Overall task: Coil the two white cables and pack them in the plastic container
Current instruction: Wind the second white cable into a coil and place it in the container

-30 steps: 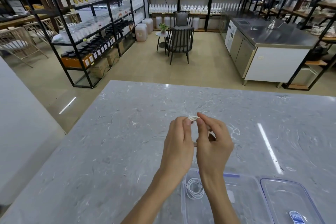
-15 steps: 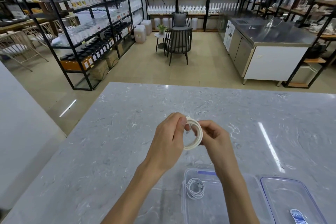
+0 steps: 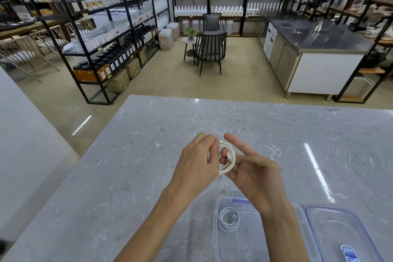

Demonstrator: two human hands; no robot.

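Marble desk [image 3: 148, 155], left hand [image 3: 196, 168] pinching a coiled cable [image 3: 229, 158], right hand [image 3: 255, 174] curled round it with forefinger straight, second cable [image 3: 229, 219] inside plastic container [image 3: 215, 229].

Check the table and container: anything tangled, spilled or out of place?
Nothing stands out. One coiled cable lies neatly in the open plastic container, the lid sits flat beside it, and the second coil is held tidy between the left hand and right hand.

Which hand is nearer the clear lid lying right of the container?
Right. The right hand is left of the lid and farther out on the table; the left hand is farther left still, across the coiled cable both hold.
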